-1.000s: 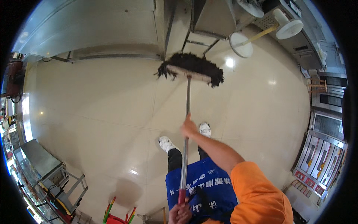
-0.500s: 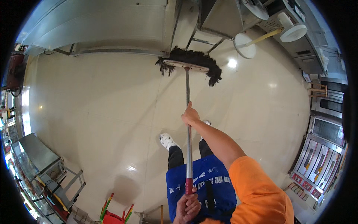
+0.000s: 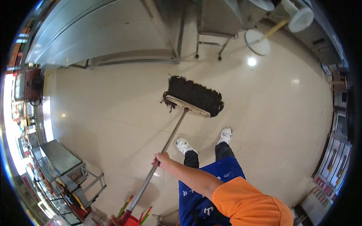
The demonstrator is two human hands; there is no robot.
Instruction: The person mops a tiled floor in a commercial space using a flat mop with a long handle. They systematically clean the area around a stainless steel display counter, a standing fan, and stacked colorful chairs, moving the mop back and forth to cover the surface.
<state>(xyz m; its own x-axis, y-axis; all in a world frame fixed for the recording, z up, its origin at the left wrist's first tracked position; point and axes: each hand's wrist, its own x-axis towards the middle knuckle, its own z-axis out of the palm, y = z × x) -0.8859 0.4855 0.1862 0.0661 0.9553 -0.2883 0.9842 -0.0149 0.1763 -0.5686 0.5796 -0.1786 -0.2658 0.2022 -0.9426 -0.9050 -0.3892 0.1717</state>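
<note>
A flat mop with a shaggy dark head [image 3: 194, 96] lies on the floor in front of my shoes. Its long metal pole [image 3: 174, 132] slants down to the lower left. My right hand [image 3: 161, 159], below an orange sleeve, is wrapped round the middle of that pole. At the lower edge my left hand [image 3: 115, 221] grips the dark red end of the pole; it is partly cut off and blurred. The mop's pale head plate [image 3: 187, 106] is turned toward me, with the strands spread on its far side.
Metal cabinets [image 3: 109, 41] line the far side. A wheeled metal stand [image 3: 217, 34] and a round white stool base [image 3: 257, 42] are at the far right. A metal-topped table [image 3: 60, 158] stands left, near a red object with coloured sticks [image 3: 132, 220]. Ovens [image 3: 333, 154] stand right.
The mop head has come away from the cabinets, nearer to me, and tilted. The pole's lower end, with both hands on it, has swung left. My feet have shifted.
</note>
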